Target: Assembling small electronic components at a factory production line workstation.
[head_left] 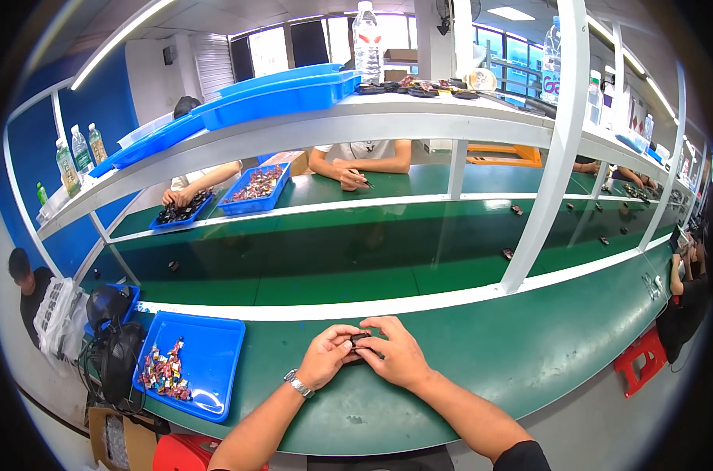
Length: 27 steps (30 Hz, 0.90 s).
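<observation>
Over the green worktable (490, 369), my left hand (325, 357) and my right hand (395, 355) meet in front of me. Between their fingertips is a small black plastic part (359, 337), mostly covered by the fingers, so its exact kind cannot be made out. Both hands pinch it, the left from its left side, the right from its right. A metal-banded watch (297, 383) circles my left wrist. To the left lies a blue tray (219, 337) with a pile of small red, yellow and white components (165, 370) in its left half.
Beyond a white rail runs a green conveyor belt (333, 271) carrying scattered small dark parts (508, 253). White uprights (551, 157) support a shelf with blue trays (278, 98) and bottles (367, 47). Co-workers sit opposite and at right. A black bag (121, 357) and red stool (185, 453) are at left.
</observation>
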{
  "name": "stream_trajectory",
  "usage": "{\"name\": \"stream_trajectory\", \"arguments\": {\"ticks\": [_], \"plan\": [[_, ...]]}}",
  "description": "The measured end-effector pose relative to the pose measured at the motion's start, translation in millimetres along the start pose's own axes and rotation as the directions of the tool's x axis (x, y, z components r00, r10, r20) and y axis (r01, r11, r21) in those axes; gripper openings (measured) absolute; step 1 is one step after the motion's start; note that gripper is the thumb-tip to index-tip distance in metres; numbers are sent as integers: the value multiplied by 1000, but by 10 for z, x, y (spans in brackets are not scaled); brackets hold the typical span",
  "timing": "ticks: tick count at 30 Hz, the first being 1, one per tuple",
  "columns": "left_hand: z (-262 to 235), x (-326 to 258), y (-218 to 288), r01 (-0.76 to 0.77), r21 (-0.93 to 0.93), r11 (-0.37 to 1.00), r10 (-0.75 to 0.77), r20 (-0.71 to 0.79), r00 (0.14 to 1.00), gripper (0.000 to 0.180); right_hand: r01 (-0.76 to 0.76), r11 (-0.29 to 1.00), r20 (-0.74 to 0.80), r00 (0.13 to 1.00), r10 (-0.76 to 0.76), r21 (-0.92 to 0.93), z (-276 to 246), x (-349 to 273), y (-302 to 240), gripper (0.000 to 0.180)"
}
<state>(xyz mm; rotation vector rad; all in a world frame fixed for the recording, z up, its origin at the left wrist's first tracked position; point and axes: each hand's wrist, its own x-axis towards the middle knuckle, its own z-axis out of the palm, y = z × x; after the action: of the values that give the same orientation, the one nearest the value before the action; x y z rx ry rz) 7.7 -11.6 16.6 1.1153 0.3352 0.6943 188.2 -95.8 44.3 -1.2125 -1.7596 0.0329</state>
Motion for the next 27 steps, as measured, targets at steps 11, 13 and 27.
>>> {"name": "stream_trajectory", "arguments": {"ticks": [11, 13, 27], "plan": [[-27, -13, -34, 0, -28, 1000, -1, -9, 1000, 24, -57, 996, -30, 998, 59, 62, 53, -17, -30, 16], [-9, -12, -15, -10, -32, 999, 10, 1, 1000, 24, -108, 987, -20, 994, 112, 119, 71, -27, -25, 17], [-24, -37, -37, -3, -95, 995, 4, 11, 1000, 20, -77, 987, -2, 997, 78, 143, 58, -22, -61, 19]]}}
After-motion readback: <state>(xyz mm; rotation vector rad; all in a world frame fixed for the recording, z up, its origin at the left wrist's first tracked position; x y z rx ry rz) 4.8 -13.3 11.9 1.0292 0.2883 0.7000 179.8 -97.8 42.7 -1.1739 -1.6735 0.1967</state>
